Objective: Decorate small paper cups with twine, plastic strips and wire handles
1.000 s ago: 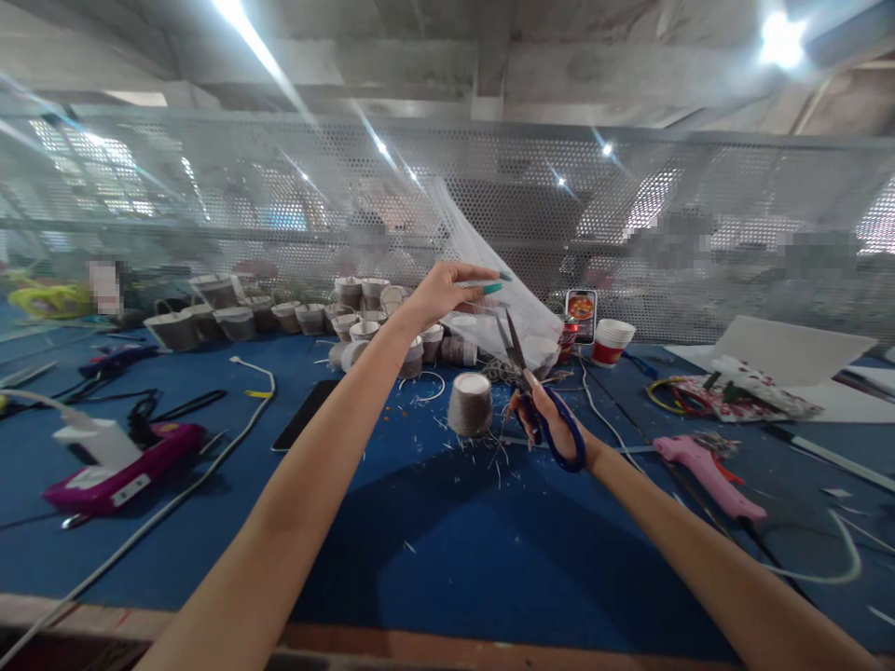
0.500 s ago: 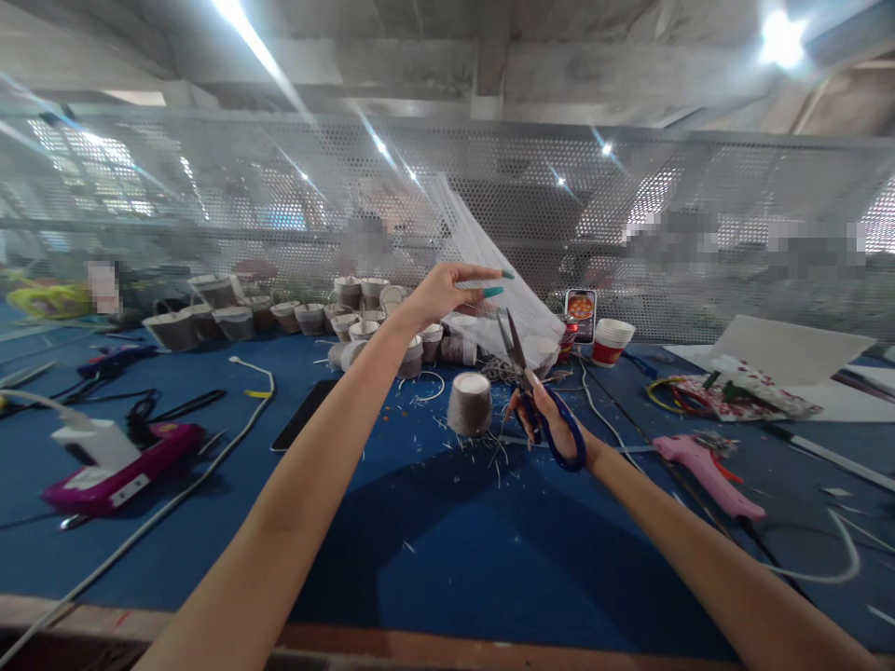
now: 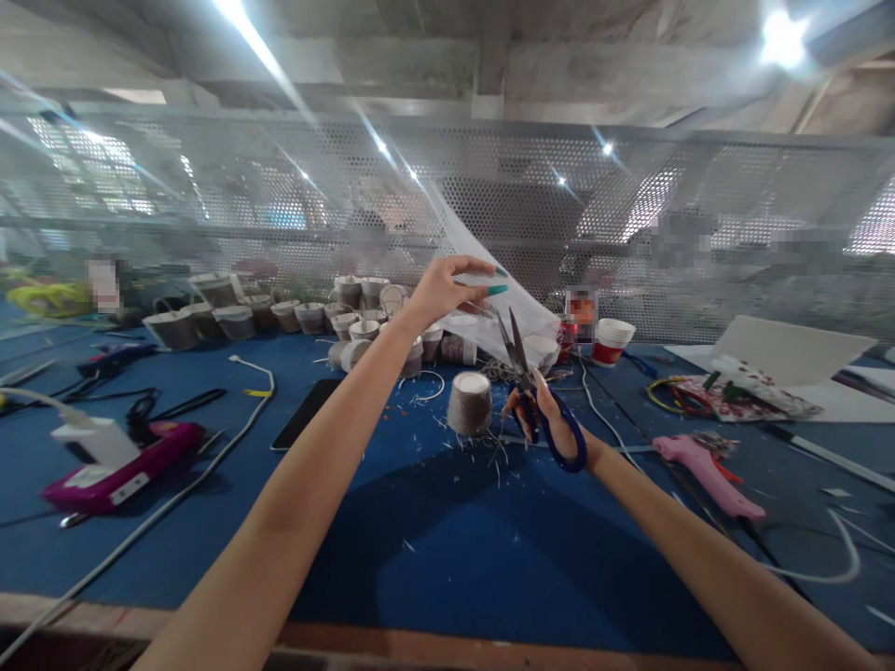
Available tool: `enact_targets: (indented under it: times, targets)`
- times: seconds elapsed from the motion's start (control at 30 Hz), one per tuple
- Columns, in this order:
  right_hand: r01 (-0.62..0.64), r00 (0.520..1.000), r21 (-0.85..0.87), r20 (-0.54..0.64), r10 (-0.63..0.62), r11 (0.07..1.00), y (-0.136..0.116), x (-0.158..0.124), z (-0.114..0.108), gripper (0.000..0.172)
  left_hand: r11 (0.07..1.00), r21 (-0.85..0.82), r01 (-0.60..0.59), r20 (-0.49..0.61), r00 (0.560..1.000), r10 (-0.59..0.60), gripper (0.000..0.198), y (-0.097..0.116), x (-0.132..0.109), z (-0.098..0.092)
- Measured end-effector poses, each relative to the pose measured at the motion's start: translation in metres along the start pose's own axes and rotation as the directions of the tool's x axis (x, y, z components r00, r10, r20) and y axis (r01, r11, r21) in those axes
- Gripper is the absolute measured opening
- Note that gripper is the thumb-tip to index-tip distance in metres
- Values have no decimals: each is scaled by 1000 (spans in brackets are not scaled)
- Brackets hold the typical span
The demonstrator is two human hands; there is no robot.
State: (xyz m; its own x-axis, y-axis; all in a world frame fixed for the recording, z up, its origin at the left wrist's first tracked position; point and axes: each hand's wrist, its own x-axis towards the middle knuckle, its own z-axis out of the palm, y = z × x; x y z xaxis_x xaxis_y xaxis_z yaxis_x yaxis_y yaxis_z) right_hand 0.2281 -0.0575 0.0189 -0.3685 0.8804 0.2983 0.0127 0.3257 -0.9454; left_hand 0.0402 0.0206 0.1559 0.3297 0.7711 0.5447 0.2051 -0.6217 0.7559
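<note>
One left hand [image 3: 447, 287] and one right hand [image 3: 551, 405] are seen, and one pair of scissors [image 3: 519, 361]. One glue gun [image 3: 709, 477], one power strip [image 3: 128, 477], one plug [image 3: 102, 445] and one stack of paper cups [image 3: 613, 342] can be counted. More than a dozen pots [image 3: 469, 406] are shown, some partly hidden.

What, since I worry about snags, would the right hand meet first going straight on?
Probably the sheer white material: the open scissors in the right hand point up toward it, though depth there is unclear.
</note>
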Motion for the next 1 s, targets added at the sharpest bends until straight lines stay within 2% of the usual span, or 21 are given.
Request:
enact_targets:
  times: [0.17, 0.37, 0.57, 1.0]
  targets:
    - [12, 1000, -2, -3, -12, 1000, 0, 0, 0, 55, 998, 52, -18, -30, 999, 20, 38, -4, 2, -2]
    - [-3, 1000, -21, -21, 2, 1000, 1, 0, -1, 56, 996, 86, -30, -10, 999, 31, 42, -8, 4, -2]
    - [10, 1000, -29, -18, -10, 1000, 6, 1, -2, 53, 995, 101, -25, -16, 1000, 27, 40, -3, 2, -2]
    - [0, 1000, -24, -19, -1, 1000, 5, 0, -2, 53, 994, 90, -59, 56, 997, 54, 38, -7, 3, -1]
